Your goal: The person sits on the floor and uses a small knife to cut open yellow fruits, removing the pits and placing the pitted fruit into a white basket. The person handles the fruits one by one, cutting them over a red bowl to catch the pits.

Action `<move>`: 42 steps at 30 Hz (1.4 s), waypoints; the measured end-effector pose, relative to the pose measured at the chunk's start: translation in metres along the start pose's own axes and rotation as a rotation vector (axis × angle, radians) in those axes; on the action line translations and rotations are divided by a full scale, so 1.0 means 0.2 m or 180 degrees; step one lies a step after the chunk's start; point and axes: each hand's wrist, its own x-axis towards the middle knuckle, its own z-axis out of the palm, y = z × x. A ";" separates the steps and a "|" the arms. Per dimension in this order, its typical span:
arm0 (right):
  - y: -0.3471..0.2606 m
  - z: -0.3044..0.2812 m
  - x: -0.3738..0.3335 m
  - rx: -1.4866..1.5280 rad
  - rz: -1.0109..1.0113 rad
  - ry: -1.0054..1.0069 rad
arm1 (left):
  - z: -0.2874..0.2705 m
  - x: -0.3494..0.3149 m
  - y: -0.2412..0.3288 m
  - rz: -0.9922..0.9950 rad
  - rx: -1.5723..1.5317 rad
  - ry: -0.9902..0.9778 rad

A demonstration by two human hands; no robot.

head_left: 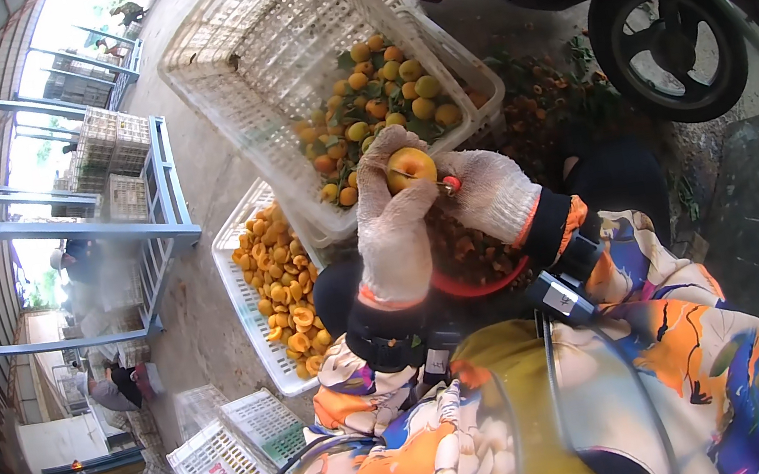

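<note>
My left hand [389, 220], in a pale knit glove, is closed around a whole yellow-orange apricot [411, 167]. Close against its right side, my gloved right hand [493, 193] pinches a small tool with a red end [452, 185]; the rest of that tool is mostly hidden by the fingers. A thin dark line runs across the fruit's skin. Beyond the hands, a tilted white plastic crate [220, 93] holds whole apricots [376, 97] with some green leaves. Below them is a red basin [483, 285] with brownish bits in it, partly covered by my hands.
To the left, a white basket [243, 290] is filled with apricot halves [282, 283]. Empty-looking white crates [228, 468] stand lower left. A scooter wheel [670, 53] is at upper right, near scattered leaves and fruit scraps [557, 97]. Blue metal frames [62, 230] and people are farther left.
</note>
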 end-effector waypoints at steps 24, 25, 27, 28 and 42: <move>0.07 0.08 0.05 0.0488 -0.0329 -0.0145 | -0.10 0.03 -0.10 -0.0286 0.1125 0.0048; 0.10 0.08 0.06 0.0634 -0.0331 -0.0219 | -0.10 0.04 -0.11 -0.0407 0.0970 0.0000; 0.08 0.09 0.07 0.0976 -0.0422 -0.0389 | -0.11 0.04 -0.10 -0.0419 0.0903 0.0003; 0.05 0.08 0.06 0.1001 -0.0334 -0.0407 | -0.11 0.04 -0.09 -0.0422 0.0936 0.0006; -0.11 -0.06 0.03 0.0016 0.0555 -0.0827 | -0.13 0.02 -0.19 0.0234 0.1611 0.0411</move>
